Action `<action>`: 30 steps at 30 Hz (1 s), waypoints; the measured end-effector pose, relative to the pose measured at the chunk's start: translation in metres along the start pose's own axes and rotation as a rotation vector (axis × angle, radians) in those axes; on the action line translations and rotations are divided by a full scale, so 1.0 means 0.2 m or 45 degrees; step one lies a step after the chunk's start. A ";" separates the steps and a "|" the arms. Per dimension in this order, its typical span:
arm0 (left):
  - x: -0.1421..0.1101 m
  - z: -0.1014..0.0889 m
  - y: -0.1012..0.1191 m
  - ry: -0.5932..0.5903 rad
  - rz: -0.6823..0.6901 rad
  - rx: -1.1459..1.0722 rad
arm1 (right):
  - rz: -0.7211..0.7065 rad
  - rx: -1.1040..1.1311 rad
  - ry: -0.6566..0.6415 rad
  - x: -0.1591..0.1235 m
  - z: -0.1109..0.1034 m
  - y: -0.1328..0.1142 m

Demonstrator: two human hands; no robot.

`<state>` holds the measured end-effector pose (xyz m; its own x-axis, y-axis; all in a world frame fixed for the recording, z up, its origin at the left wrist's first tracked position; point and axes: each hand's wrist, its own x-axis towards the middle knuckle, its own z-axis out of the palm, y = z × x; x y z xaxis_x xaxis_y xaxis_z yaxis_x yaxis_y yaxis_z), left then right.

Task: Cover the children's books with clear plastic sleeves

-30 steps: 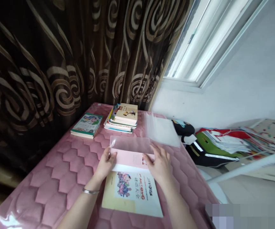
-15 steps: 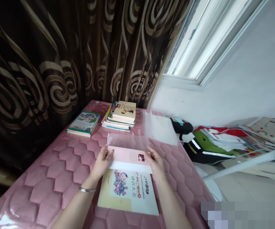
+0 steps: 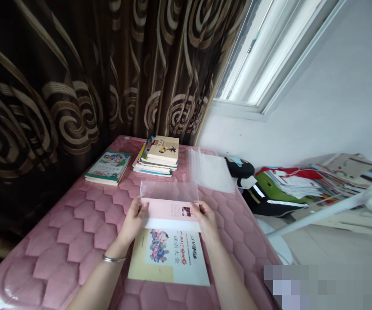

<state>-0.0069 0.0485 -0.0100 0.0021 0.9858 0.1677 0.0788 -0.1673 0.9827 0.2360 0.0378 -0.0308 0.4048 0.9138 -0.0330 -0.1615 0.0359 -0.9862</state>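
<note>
A book (image 3: 169,258) with cartoon figures on its white and yellow cover lies on the pink quilted mattress, turned sideways to me. At its far side a pale pink flap (image 3: 163,209) shows, with a small photo and print. Beyond the flap sticks out a clear plastic book cover (image 3: 169,189); how far it reaches around the book I cannot tell. My left hand (image 3: 135,218) pinches the flap's left edge, thumb on top. Gripping the right edge near the photo is my right hand (image 3: 207,218). Fingers under the flap are hidden on both sides.
Beyond the hands stand a stack of books (image 3: 161,155) and, to its left, green-edged books (image 3: 109,167). Clear plastic covers (image 3: 211,170) lie at the right. Past the mattress edge are a black and green bag (image 3: 272,189), papers and a white pole (image 3: 327,212).
The whole view has shifted slightly, so things sit a little further left. Both hands keep their grip on the flap, with hardly any movement relative to the book.
</note>
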 end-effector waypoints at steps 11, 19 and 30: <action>0.00 0.01 -0.02 0.005 0.036 -0.051 | 0.007 -0.012 -0.030 -0.03 0.01 -0.02; -0.01 0.01 -0.01 0.038 0.028 -0.002 | -0.011 -0.031 -0.073 -0.02 -0.01 -0.01; -0.01 0.01 -0.02 0.043 -0.033 -0.018 | -0.004 -0.045 -0.112 -0.04 0.00 -0.03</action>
<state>-0.0056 0.0476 -0.0141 -0.0334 0.9890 0.1444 0.0640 -0.1421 0.9878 0.2344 0.0310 -0.0237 0.3245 0.9457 -0.0171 -0.1279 0.0260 -0.9914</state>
